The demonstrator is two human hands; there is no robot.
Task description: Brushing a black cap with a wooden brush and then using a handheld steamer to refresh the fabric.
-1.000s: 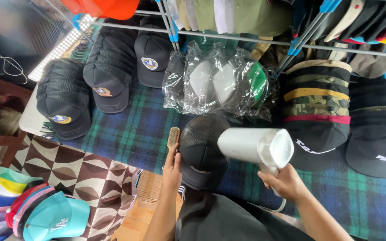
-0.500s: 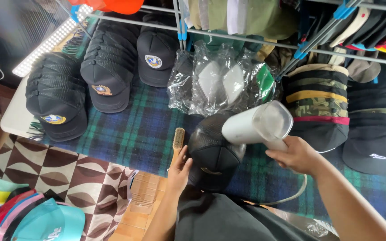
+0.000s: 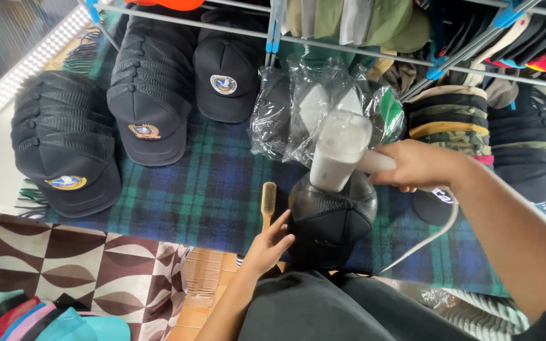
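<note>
My right hand grips the handle of a white handheld steamer, whose head points down onto a black cap. The cap lies on a blue-green plaid cloth near the table's front edge. My left hand rests against the cap's left front side with fingers spread. A small wooden brush lies on the cloth just above that hand. A white cord runs from the steamer down over the front edge.
Stacks of black caps with round emblems fill the left of the table. Caps in clear plastic bags lie behind the steamer. Striped and dark cap stacks sit at right under a metal rack. Coloured caps lie on the patterned floor.
The steamer has swung from lying sideways beside the cap to pointing down on top of it. My left hand has stayed at the cap's side.
</note>
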